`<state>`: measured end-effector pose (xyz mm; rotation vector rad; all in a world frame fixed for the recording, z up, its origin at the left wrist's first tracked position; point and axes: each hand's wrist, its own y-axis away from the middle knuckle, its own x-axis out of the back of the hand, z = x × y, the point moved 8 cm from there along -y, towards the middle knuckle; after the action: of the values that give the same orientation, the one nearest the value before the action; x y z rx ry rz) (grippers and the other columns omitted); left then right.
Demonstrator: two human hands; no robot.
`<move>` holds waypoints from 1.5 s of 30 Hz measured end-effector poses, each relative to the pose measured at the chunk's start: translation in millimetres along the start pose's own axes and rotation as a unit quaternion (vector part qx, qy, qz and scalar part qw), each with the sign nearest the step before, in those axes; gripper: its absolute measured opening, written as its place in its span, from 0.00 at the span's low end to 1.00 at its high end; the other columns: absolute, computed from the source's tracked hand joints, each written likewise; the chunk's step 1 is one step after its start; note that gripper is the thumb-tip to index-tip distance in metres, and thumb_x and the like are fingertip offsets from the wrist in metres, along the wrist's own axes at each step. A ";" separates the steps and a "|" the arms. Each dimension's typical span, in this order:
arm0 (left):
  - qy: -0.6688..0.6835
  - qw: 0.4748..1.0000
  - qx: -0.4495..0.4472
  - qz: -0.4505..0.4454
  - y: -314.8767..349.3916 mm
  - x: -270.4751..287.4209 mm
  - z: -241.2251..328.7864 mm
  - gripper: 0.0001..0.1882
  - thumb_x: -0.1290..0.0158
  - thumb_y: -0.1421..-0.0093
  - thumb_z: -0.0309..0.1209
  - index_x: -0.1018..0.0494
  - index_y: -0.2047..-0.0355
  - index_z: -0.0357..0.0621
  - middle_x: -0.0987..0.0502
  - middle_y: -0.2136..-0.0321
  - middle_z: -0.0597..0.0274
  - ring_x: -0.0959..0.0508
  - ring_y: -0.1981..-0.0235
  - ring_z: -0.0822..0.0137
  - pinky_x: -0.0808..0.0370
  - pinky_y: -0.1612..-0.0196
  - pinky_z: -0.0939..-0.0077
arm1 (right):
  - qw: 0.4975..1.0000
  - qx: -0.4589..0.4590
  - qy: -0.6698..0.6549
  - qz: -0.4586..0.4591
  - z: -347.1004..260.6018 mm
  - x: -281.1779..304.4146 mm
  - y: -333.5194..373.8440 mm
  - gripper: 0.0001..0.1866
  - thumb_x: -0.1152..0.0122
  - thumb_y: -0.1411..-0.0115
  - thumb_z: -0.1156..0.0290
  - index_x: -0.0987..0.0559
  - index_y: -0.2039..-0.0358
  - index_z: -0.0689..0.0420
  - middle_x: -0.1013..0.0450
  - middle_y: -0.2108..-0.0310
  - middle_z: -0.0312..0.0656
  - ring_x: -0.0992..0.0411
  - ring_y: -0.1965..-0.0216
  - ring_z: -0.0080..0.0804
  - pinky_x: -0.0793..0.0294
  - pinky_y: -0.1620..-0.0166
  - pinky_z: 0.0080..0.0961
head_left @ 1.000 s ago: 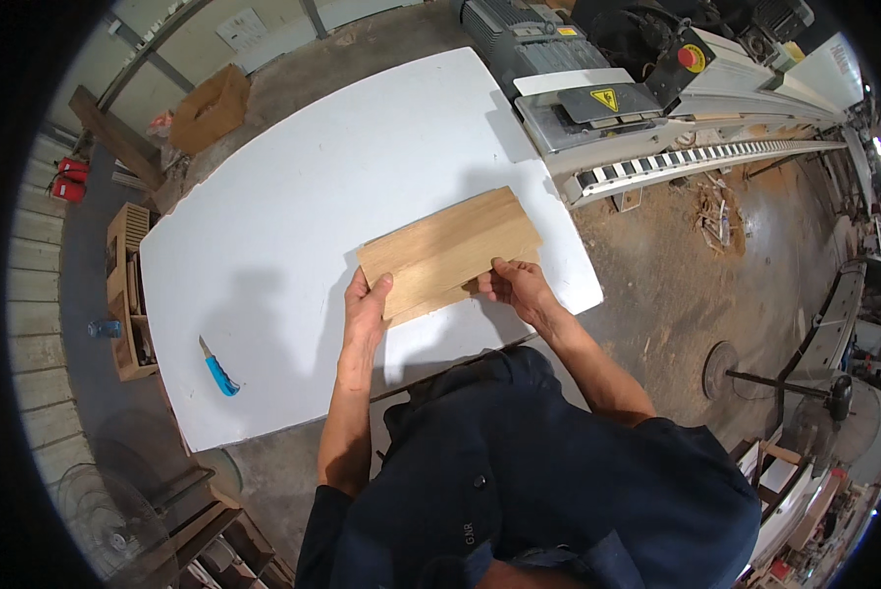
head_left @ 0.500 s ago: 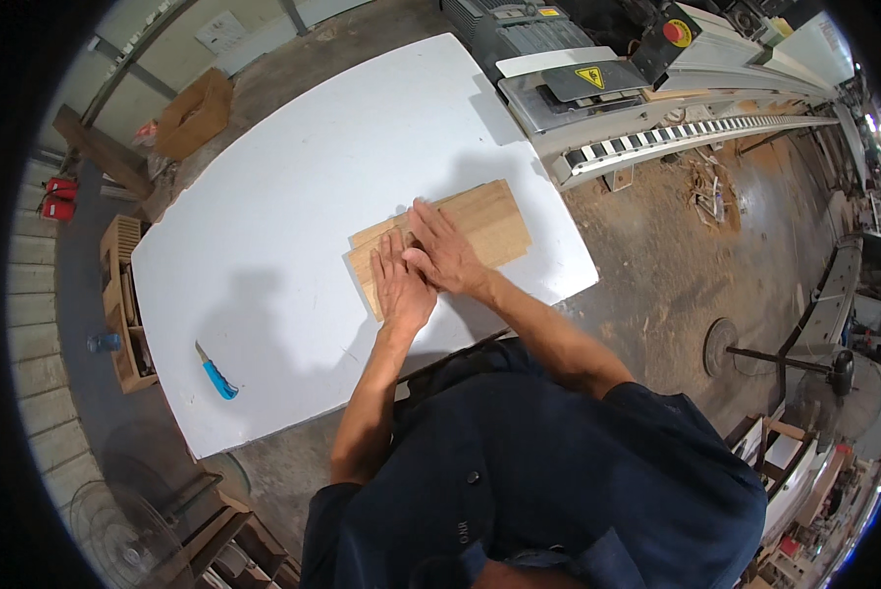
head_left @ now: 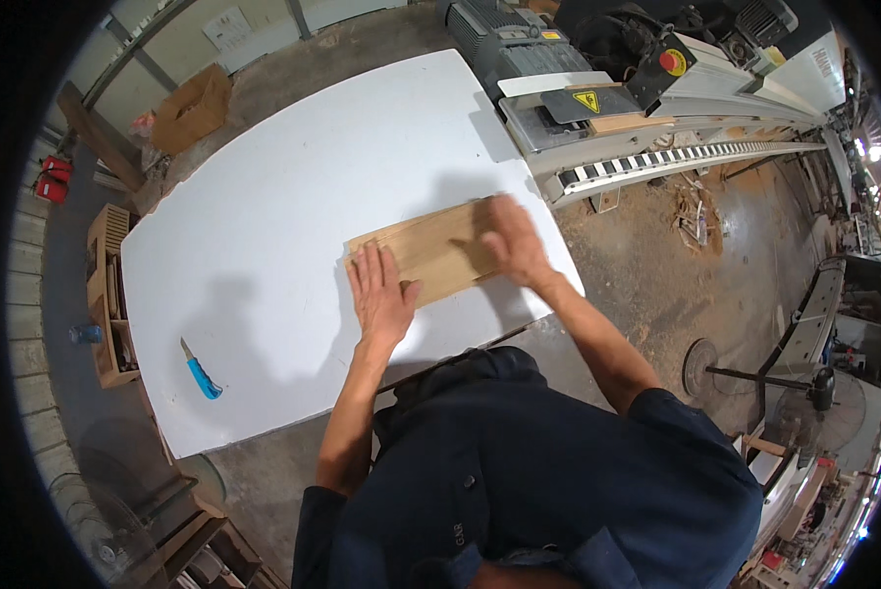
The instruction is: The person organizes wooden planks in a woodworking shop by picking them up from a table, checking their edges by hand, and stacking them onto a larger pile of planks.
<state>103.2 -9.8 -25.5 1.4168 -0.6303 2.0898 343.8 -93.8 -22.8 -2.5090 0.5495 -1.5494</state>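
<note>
Flat wooden boards (head_left: pixel 440 253), light brown, lie together on the white tabletop, one edge showing just past another along the far side. My left hand (head_left: pixel 382 299) rests open across their left end, fingers stretched toward the far edge. At the right end is my right hand (head_left: pixel 519 245), slightly blurred, with fingers extended and thumb apart; whether it presses on the wood or hovers just over it, I cannot tell. A blue-handled utility knife (head_left: pixel 202 378) lies with its blade out on the left part of the table, away from both hands.
The white table (head_left: pixel 293 206) ends close beyond the boards on the right. A machine with a motor (head_left: pixel 489 44), red stop button (head_left: pixel 673 62) and roller track (head_left: pixel 676 157) stands at the far right. A pedestal fan (head_left: pixel 821 391) is right; a wooden rack (head_left: pixel 114 294) borders the left.
My hands have moved apart: the right slid from the middle to the boards' right end, the left shifted slightly toward the left end. More of the boards' middle shows.
</note>
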 end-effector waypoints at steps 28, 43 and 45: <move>0.224 0.941 0.237 0.084 -5.4 1.2 -85.9 0.18 0.43 0.40 0.38 0.27 0.62 0.31 0.25 0.69 0.48 0.32 0.56 0.47 0.33 0.51 0.53 | 0.939 -0.274 -0.209 0.017 51.0 -13.3 9.3 0.14 0.37 0.41 0.63 0.20 0.65 0.63 0.24 0.74 0.51 0.25 0.72 0.43 0.27 0.66 0.36; 0.202 0.936 0.263 0.117 41.8 32.5 -65.6 0.36 0.40 0.41 0.39 0.39 0.37 0.32 0.37 0.42 0.41 0.35 0.41 0.45 0.36 0.39 0.54 | 0.490 -0.459 -0.713 0.203 96.0 -28.8 -103.3 0.15 0.37 0.36 0.54 0.25 0.65 0.52 0.27 0.72 0.38 0.27 0.70 0.31 0.23 0.65 0.31; 0.233 0.935 0.238 0.123 30.9 48.9 -51.1 0.33 0.41 0.40 0.37 0.36 0.39 0.32 0.35 0.44 0.42 0.33 0.43 0.46 0.31 0.43 0.57 | 0.376 -0.463 -0.759 0.261 125.1 -44.9 -113.8 0.15 0.38 0.35 0.56 0.26 0.63 0.55 0.26 0.72 0.41 0.26 0.73 0.34 0.20 0.67 0.31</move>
<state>32.7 8.0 0.4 1.0300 -0.1083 2.7884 462.9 19.5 -82.7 -2.2958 1.5681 1.8050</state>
